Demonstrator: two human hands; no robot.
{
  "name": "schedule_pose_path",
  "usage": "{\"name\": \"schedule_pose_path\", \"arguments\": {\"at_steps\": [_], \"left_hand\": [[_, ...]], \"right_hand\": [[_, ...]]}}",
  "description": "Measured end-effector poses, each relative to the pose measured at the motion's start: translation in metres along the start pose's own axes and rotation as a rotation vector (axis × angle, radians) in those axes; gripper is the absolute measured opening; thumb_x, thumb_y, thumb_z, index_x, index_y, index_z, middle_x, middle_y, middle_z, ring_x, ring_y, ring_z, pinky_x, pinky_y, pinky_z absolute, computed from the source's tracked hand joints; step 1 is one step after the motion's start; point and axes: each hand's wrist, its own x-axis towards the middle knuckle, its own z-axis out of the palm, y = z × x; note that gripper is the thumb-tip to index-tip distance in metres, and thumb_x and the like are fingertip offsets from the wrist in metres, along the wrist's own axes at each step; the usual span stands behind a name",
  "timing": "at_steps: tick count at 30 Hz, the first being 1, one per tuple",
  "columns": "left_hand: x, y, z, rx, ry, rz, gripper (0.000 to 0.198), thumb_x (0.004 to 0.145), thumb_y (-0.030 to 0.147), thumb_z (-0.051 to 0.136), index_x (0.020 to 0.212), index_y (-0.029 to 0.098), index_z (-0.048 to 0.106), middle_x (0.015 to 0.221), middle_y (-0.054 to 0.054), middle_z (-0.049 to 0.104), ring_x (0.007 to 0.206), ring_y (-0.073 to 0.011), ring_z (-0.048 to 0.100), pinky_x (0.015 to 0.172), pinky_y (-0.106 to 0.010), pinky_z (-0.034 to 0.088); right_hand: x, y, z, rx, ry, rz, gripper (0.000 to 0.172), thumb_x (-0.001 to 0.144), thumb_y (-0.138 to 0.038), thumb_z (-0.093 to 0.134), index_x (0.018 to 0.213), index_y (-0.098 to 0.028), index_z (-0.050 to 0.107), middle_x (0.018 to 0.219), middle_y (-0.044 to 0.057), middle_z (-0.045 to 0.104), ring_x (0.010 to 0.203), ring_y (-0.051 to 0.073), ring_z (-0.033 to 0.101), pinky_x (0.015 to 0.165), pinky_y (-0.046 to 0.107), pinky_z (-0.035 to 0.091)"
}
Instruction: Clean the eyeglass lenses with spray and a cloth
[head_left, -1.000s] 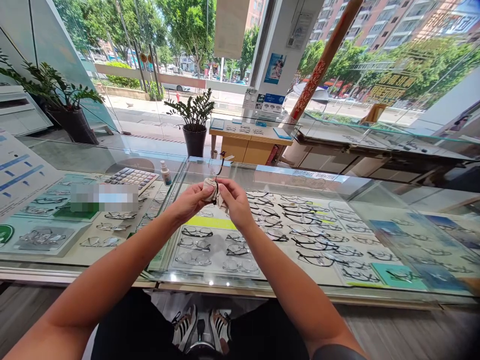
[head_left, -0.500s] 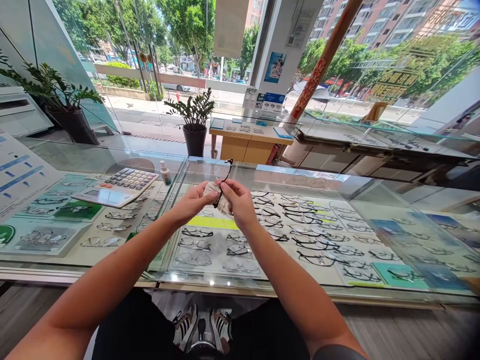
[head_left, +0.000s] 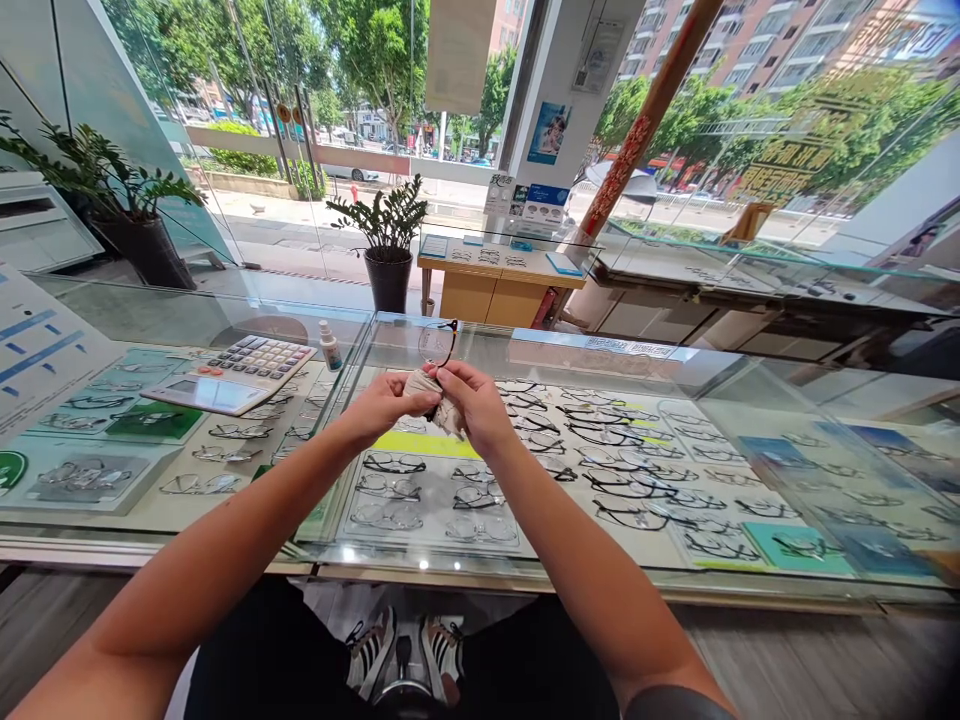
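Poking above the fingers [head_left: 467, 378]: eyeglasses [head_left: 453, 346]

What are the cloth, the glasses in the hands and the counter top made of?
Cloth: probably soft, dull fabric, since it bunches into folds. Glasses: dark rim, plastic or metal, too small to tell; see-through lens. Counter top: looks like shiny glass, with bright reflections and frames showing through.

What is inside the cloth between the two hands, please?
Apparently part of the glasses; one clear lens shows above the cloth, but whatever its folds cover cannot be seen.
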Motion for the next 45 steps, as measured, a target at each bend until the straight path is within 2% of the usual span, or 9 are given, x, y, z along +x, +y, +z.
{"name": "schedule_pose_path", "arguments": {"at_steps": [4,9,17,20,23,27,33,38,45], "left_hand": [[0.000,-0.003,0.003,0.007,0.047,0.017,0.053,0.065,0.054,0.104,0.082,0.014,0.075,0.069,0.002,0.057,0.066,-0.0117,0.044,0.067,-0.029,0.034],[-0.002,-0.006,0.006,0.037,0.045,0.068,0.056,0.075,0.064,0.098,0.091,0.015,0.077,0.083,-0.003,0.068,0.077,-0.0162,0.056,0.075,-0.031,0.044],[-0.003,-0.009,0.009,0.080,0.115,0.131,0.064,0.078,0.077,0.091,0.086,0.015,0.074,0.071,0.002,0.054,0.068,-0.0130,0.041,0.067,-0.029,0.033],[-0.002,-0.010,0.010,0.034,0.120,0.129,0.063,0.079,0.076,0.092,0.088,0.016,0.075,0.071,0.002,0.056,0.070,-0.0132,0.045,0.069,-0.029,0.038],[0.000,-0.011,0.007,-0.082,0.043,0.061,0.061,0.080,0.073,0.093,0.093,0.016,0.079,0.079,-0.001,0.067,0.078,-0.0146,0.057,0.078,-0.028,0.048],[0.002,-0.011,-0.002,-0.259,-0.151,-0.033,0.055,0.092,0.067,0.086,0.107,0.014,0.082,0.097,-0.009,0.080,0.094,-0.0215,0.072,0.095,-0.035,0.058],[0.006,-0.010,-0.010,-0.391,-0.228,-0.045,0.044,0.100,0.051,0.079,0.123,0.014,0.082,0.119,-0.015,0.084,0.122,-0.0319,0.076,0.114,-0.045,0.058],[0.004,-0.007,-0.010,-0.321,-0.176,-0.001,0.051,0.097,0.057,0.085,0.118,0.011,0.084,0.112,-0.016,0.085,0.110,-0.0285,0.078,0.108,-0.041,0.059],[0.002,-0.010,-0.008,-0.217,-0.229,0.043,0.047,0.097,0.061,0.085,0.100,0.014,0.082,0.091,-0.007,0.080,0.084,-0.0172,0.071,0.091,-0.032,0.056]], "right_hand": [[0.001,0.001,0.000,0.004,0.002,0.003,0.046,0.066,-0.061,0.102,0.088,-0.024,0.084,0.106,0.006,0.085,0.098,0.023,0.075,0.090,0.036,0.063],[0.000,0.000,0.000,-0.005,-0.003,-0.034,0.041,0.067,-0.059,0.102,0.083,-0.025,0.085,0.109,0.005,0.084,0.103,0.022,0.074,0.095,0.036,0.063],[-0.001,-0.002,0.001,-0.028,-0.014,-0.015,0.033,0.071,-0.051,0.098,0.080,-0.024,0.082,0.103,0.004,0.085,0.101,0.023,0.075,0.097,0.037,0.062],[-0.001,-0.003,0.003,0.037,-0.012,0.013,0.033,0.069,-0.050,0.100,0.079,-0.024,0.082,0.097,0.003,0.085,0.092,0.020,0.074,0.091,0.034,0.062],[-0.001,-0.005,0.003,0.093,-0.006,0.022,0.035,0.067,-0.050,0.102,0.080,-0.023,0.084,0.097,0.002,0.085,0.087,0.017,0.074,0.085,0.030,0.062],[0.000,-0.009,-0.001,0.168,0.011,0.058,0.042,0.061,-0.050,0.107,0.080,-0.023,0.082,0.104,0.004,0.087,0.087,0.018,0.076,0.080,0.029,0.064],[0.003,-0.016,-0.008,0.193,0.020,0.023,0.042,0.064,-0.049,0.106,0.083,-0.022,0.081,0.109,0.006,0.088,0.086,0.018,0.075,0.076,0.029,0.065],[0.003,-0.019,-0.011,0.175,0.025,-0.012,0.041,0.069,-0.048,0.105,0.087,-0.023,0.078,0.113,0.006,0.088,0.087,0.018,0.075,0.078,0.030,0.066],[0.000,-0.011,-0.001,0.211,-0.012,0.034,0.046,0.063,-0.051,0.110,0.085,-0.023,0.081,0.105,0.003,0.088,0.080,0.014,0.075,0.071,0.025,0.066]]}}
